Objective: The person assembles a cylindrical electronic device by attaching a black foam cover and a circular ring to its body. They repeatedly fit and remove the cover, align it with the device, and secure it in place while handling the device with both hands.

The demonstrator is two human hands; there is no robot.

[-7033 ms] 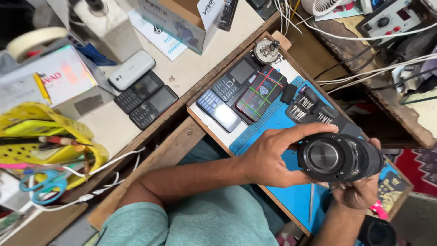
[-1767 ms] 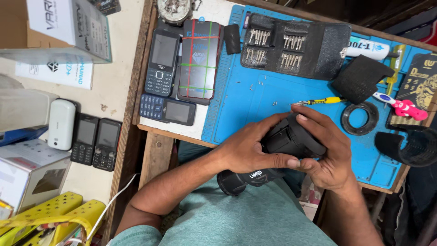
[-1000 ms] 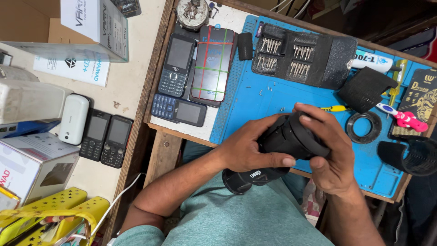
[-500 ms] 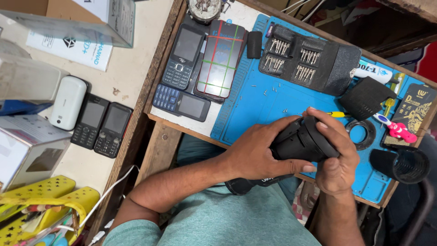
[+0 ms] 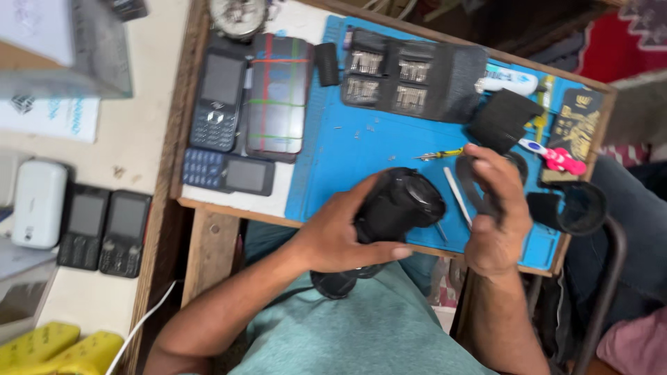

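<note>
Speaker (image 5: 389,215) long axis toward mat (image 5: 347,153)

Five keypad phones (image 5: 217,104) (two lie apart, on the left), one bit case (image 5: 410,80), two hands (image 5: 333,232).

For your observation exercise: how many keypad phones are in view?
4: one upright beside the banded phone stack, one sideways below it, two side by side on the left table. Others may be hidden.

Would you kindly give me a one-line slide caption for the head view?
Left hand grips a black speaker while the right hand lifts a black ring above the blue repair mat.
</note>
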